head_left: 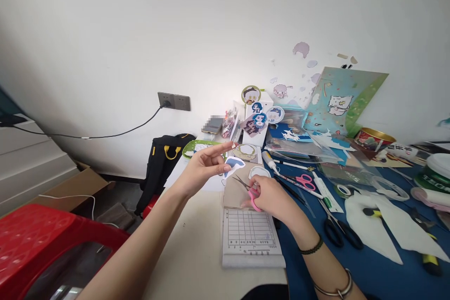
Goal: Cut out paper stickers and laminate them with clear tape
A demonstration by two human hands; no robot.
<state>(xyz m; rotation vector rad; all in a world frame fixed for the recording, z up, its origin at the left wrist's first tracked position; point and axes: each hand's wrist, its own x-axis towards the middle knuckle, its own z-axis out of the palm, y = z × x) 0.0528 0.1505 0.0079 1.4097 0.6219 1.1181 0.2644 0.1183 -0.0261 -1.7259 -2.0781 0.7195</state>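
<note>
My left hand pinches a small blue and white paper cutout between thumb and fingers, with the index finger stretched out above it. Pink-handled scissors are in my right hand, their blades parted and pointing toward the cutout without touching it. Below both hands lies a notepad printed with a table grid, and a brown card extends beyond it. A white round paper piece rests just behind my right hand.
On the blue mat lie black-handled scissors, a second pink pair, a white tube and white paper shapes. A green tray and character cutouts stand behind. A red stool is at left.
</note>
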